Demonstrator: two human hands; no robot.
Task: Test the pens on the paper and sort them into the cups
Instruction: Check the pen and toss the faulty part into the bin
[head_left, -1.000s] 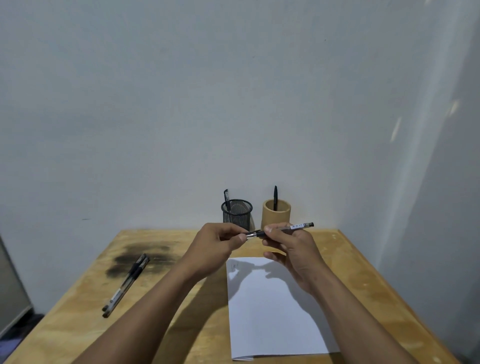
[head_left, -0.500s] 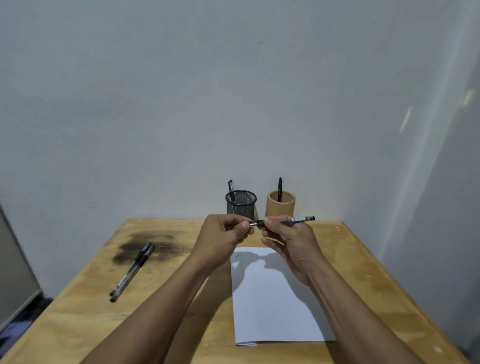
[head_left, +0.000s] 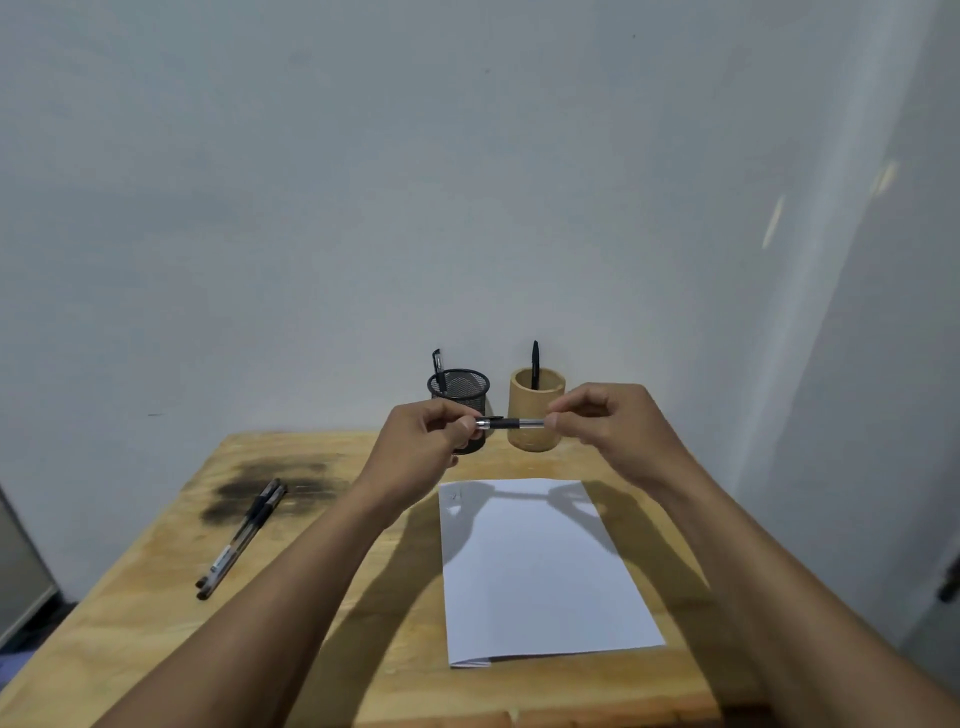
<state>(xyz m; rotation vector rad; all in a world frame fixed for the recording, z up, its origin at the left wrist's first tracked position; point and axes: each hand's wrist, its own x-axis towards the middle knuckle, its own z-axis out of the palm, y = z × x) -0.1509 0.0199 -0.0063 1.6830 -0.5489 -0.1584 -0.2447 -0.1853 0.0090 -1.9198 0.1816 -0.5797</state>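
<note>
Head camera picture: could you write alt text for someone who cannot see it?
Two bare hands, left hand and right hand, hold a pen level above white paper on a wooden table. Behind stand a black mesh cup and a wooden cup, one pen each; two pens lie left.

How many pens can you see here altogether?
5: one black pen held between both hands, two black pens lying together on the wooden table's left, one in the black mesh cup, one in the tan wooden cup. The cups might hide more.
</note>
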